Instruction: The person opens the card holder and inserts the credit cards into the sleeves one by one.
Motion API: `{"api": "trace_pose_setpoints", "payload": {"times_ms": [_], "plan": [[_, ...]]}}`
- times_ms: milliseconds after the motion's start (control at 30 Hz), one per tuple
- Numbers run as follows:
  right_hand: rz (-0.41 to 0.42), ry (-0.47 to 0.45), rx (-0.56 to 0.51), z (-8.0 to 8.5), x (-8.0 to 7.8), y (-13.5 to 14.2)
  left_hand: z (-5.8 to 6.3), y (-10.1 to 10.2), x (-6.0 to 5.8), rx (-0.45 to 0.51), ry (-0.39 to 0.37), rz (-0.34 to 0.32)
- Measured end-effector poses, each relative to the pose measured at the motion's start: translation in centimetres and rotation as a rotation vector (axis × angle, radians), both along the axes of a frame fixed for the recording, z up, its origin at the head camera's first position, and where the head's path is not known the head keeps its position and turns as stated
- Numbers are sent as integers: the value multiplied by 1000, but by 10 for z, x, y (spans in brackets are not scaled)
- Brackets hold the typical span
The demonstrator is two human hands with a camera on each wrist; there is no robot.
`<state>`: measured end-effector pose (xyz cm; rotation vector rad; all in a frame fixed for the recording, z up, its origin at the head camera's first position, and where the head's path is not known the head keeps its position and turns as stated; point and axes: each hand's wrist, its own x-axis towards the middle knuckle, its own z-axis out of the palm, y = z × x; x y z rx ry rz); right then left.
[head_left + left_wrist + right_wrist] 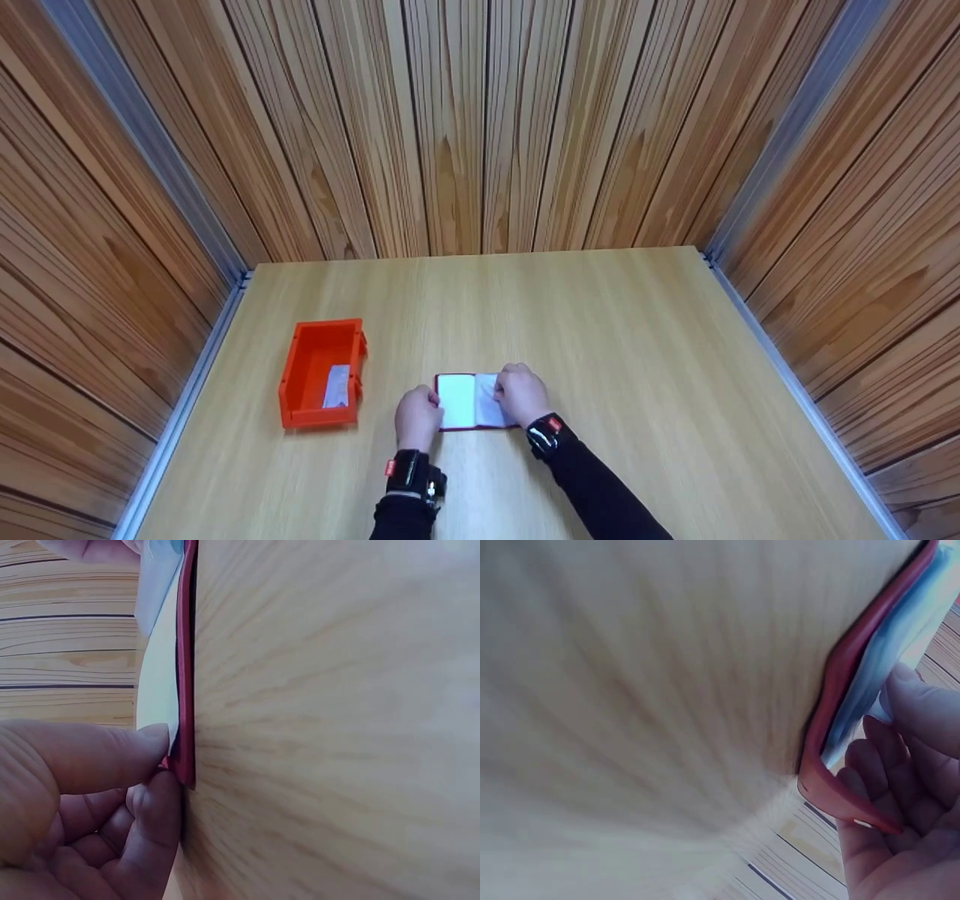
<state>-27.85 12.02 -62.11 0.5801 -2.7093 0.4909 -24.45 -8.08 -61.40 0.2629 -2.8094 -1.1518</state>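
Basically pinching the left edge of an open red booklet [456, 401] with left fingers [154, 802] drawn tight, gripping a page [487, 410] with curled right fingers [866, 765], on the desk [637, 352], lower middle of the head frame.

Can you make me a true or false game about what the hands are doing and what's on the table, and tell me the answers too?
1. A red-covered booklet lies open on the table. True.
2. The orange bin has something pale inside it. True.
3. The orange bin is to the right of the booklet. False: it is to the left.
4. The left hand pinches the booklet's edge. True.
5. The right hand is inside the orange bin. False: it is holding the booklet's right side.
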Motion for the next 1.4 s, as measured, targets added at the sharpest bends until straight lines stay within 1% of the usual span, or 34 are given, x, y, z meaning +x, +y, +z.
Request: {"api": "trace_pose_setpoints", "payload": {"times_ms": [233,400,567,767,833,933,1033,1133,1333,1400], "plan": [[-45,-29,19,1,-1,-2,1,1,0,11,-40,11],[-51,-23,6,1,-1,-3,2,1,-1,9,-40,8],[-37,3,-13,-1,-2,-6,2,1,0,12,-19,5],[-29,39,14,-1,-2,-11,0,1,1,19,20,2],[-34,34,22,-1,-2,-12,0,1,2,27,20,3],[-46,-3,20,1,-2,-14,-1,0,2,29,23,2],[-50,-63,-4,3,-2,-15,-1,0,2,26,30,-2],[-33,-108,-56,5,-2,-16,-1,0,2,26,28,-6],[34,-110,-170,12,-3,-19,-2,-1,2,26,37,-11],[43,-133,-194,16,-3,-20,-1,0,2,29,34,-12]]}}
